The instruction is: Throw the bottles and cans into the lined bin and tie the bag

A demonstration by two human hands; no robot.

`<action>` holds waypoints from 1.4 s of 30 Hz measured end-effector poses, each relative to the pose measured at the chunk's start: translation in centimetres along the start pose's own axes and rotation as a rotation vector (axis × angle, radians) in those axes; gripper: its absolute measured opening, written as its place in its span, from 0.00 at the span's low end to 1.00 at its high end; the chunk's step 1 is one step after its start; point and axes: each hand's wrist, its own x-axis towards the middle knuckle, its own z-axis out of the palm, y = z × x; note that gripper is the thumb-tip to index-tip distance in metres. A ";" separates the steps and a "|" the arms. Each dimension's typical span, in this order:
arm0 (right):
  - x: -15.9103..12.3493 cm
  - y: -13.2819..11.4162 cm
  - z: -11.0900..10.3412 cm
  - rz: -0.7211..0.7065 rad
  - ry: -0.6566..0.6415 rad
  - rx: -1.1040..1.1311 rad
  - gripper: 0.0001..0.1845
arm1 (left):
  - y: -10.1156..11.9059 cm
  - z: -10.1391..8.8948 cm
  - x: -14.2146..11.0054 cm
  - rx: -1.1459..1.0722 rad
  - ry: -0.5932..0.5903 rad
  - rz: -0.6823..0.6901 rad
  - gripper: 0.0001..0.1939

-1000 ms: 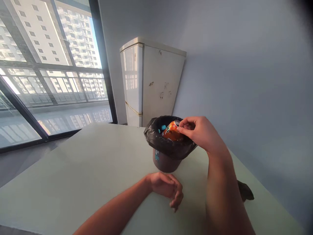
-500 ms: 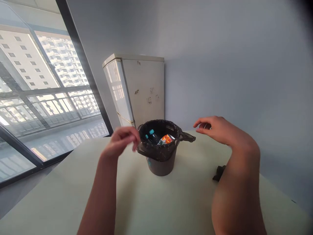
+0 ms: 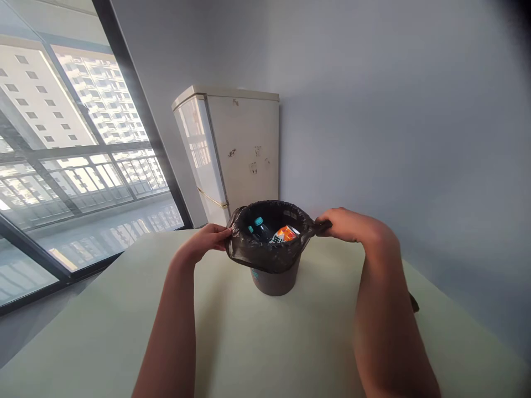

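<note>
Change: left hand (image 3: 206, 240) and right hand (image 3: 345, 224), free a moment ago, now pinch opposite sides of black bag (image 3: 267, 258). Orange can (image 3: 287, 233) released, lies inside lined bin (image 3: 274, 284).

Both hands' fingers (image 3: 226, 234) pinch the black bag (image 3: 265, 255); orange can (image 3: 286, 234) inside.

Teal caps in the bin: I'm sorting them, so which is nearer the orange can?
The larger-looking teal cap, on the right; the smaller cap sits farther left, farther from the orange can.
</note>
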 end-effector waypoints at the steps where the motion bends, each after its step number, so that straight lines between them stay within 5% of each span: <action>1: 0.0 0.1 0.0 0.002 0.019 0.002 0.06 | 0.0 -0.2 0.1 -0.027 0.041 0.042 0.26; 4: -0.2 0.7 -0.2 0.016 0.191 0.038 0.10 | -0.3 -1.1 0.3 -0.088 0.320 0.170 0.22; 8: -0.8 1.3 -0.7 0.040 0.639 0.237 0.18 | -0.2 -2.4 -0.4 -0.183 0.649 0.330 0.17; 11: -1.4 1.3 -0.8 -0.028 0.818 0.366 0.18 | 0.6 -2.7 -1.6 -0.242 0.720 0.415 0.15; 17: -0.8 0.3 -0.4 -0.185 0.955 0.655 0.13 | 1.6 -2.8 -2.8 -0.573 0.680 0.580 0.13; 23: 0.2 -0.7 -0.5 -0.209 0.865 1.277 0.02 | 1.8 -3.5 -3.2 -0.906 0.548 0.645 0.11; 28: 0.1 -1.4 -0.6 -0.345 0.570 1.699 0.06 | 2.2 -3.9 -3.2 -1.112 0.522 0.776 0.11; 32: 0.9 -2.1 0.0 -0.360 0.496 1.906 0.10 | 2.2 -3.8 -3.3 -1.262 0.419 0.812 0.14; 36: 2.0 -3.0 0.7 -0.367 0.524 1.977 0.12 | 2.0 -3.7 -3.5 -1.336 0.214 0.851 0.17; 42: 2.0 -5.0 1.0 -0.492 0.509 1.702 0.29 | 2.2 -3.6 -3.2 -1.332 0.207 0.908 0.19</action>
